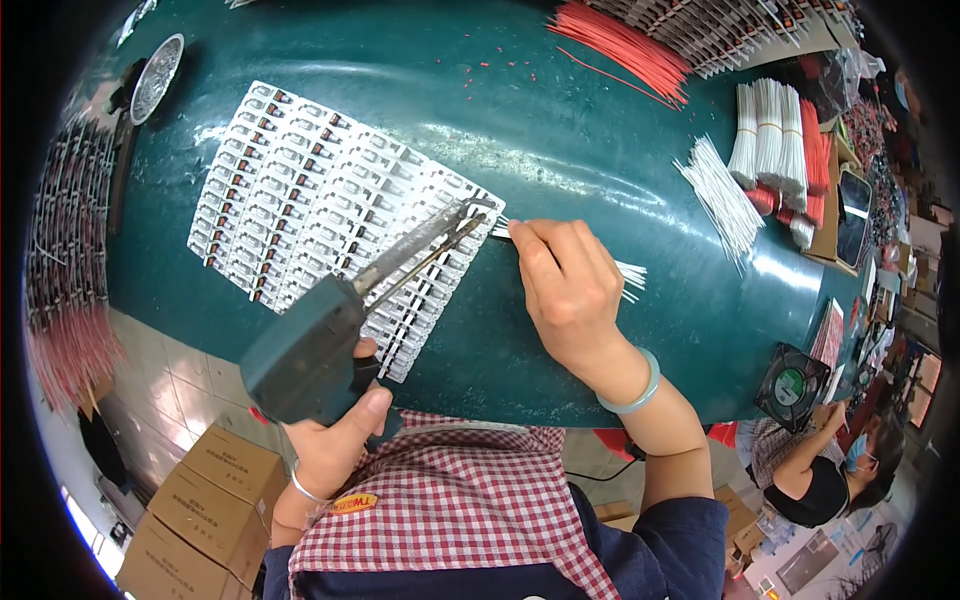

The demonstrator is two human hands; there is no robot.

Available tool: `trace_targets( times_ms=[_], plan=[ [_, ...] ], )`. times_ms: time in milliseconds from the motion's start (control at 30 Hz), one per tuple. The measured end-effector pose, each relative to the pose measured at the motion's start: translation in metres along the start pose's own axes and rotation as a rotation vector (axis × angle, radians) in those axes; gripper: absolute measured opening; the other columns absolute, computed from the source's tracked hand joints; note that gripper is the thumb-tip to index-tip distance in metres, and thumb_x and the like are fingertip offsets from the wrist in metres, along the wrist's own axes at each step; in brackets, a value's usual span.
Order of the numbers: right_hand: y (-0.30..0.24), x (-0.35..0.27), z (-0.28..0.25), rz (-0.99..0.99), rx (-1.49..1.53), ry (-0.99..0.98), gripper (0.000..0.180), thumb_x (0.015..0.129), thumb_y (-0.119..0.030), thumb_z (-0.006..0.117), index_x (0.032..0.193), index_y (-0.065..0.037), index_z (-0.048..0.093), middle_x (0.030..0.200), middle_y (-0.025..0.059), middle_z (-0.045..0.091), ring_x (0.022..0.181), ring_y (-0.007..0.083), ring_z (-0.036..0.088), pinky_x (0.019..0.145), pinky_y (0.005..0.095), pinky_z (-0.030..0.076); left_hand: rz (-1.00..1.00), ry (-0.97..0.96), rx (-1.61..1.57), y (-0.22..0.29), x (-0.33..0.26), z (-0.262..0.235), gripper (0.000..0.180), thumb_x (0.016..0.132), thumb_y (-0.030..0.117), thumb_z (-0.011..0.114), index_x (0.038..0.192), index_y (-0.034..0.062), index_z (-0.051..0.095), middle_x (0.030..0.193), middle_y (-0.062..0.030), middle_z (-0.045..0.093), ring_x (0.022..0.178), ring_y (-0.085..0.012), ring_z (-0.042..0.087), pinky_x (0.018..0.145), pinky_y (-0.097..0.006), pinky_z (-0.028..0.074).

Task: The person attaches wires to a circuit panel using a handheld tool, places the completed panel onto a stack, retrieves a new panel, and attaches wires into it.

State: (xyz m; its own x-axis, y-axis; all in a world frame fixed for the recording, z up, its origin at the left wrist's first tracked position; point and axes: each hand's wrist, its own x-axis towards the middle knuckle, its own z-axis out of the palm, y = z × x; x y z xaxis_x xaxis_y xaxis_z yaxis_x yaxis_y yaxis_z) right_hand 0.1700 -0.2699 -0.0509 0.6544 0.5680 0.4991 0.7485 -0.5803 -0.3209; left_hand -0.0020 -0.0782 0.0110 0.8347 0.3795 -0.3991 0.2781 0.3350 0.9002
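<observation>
As the left hand (335, 435) is clenched on the soldering gun (330, 340), its tip reaches the right edge of the white panel of small boards (300, 200), where the right hand (565, 285) pinches white wires (628, 275), keeping them steady.

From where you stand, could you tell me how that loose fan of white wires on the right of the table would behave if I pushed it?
The white wires look thin and light, so they would probably scatter rather than slide together. They lie unbundled and splayed on the smooth green table, so some may roll or skid. Each looks fairly straight, likely springy rather than limp.
</observation>
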Motion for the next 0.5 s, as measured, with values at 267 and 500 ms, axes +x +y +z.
trace_targets(
  times_ms=[267, 500],
  plan=[
    [-0.005, -0.003, -0.003, -0.027, 0.103, 0.112, 0.033, 0.067, 0.014, 0.072, 0.098, 0.002, 0.068, 0.087, 0.0103, 0.065, 0.071, 0.0235, 0.061, 0.058, 0.0326, 0.050, -0.048, 0.159, 0.029, -0.013, -0.010, 0.000, 0.050, 0.079, 0.006, 0.074, 0.123, -0.0053, 0.053, 0.113, -0.0183, 0.061, 0.065, -0.0178, 0.060, 0.052, -0.029, 0.050],
    [-0.007, -0.007, 0.002, -0.026, 0.127, 0.036, 0.030, 0.070, 0.011, 0.074, 0.098, 0.002, 0.068, 0.086, 0.0102, 0.066, 0.068, 0.0222, 0.061, 0.055, 0.0315, 0.049, 0.350, -0.026, 0.684, -0.027, -0.001, -0.005, 0.021, 0.078, 0.005, 0.076, 0.098, -0.0013, 0.071, 0.082, -0.0128, 0.067, 0.065, -0.0238, 0.065, 0.062, -0.030, 0.053]
  ],
)
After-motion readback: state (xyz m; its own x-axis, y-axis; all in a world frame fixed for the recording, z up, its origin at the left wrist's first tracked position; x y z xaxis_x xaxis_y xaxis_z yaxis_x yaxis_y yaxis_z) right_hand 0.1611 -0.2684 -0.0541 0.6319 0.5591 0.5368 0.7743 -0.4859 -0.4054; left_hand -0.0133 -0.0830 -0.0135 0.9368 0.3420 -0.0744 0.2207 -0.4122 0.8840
